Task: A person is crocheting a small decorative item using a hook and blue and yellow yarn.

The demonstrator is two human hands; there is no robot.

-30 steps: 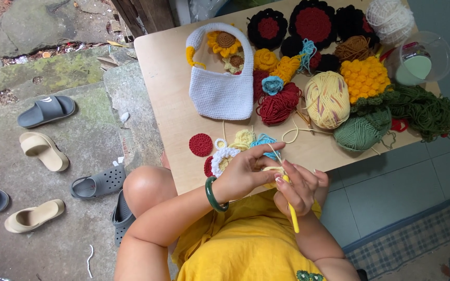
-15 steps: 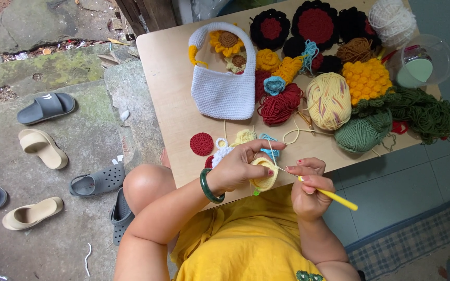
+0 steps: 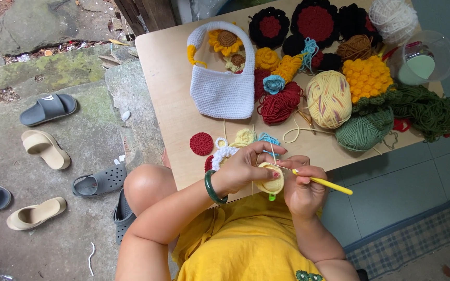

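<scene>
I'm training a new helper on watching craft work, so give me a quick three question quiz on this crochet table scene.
1. True or false: the right hand holds a yellow crochet hook.
2. What does the left hand pinch? A) red yarn ball B) small pale yellow crocheted round C) white bag
3. What is worn on the left wrist?

Key
1. True.
2. B, the pale yellow crocheted round; the white crocheted bag lies apart on the wooden table.
3. A dark green bangle.

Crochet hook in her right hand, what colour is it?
Yellow hook, clearest in the head view.
</scene>
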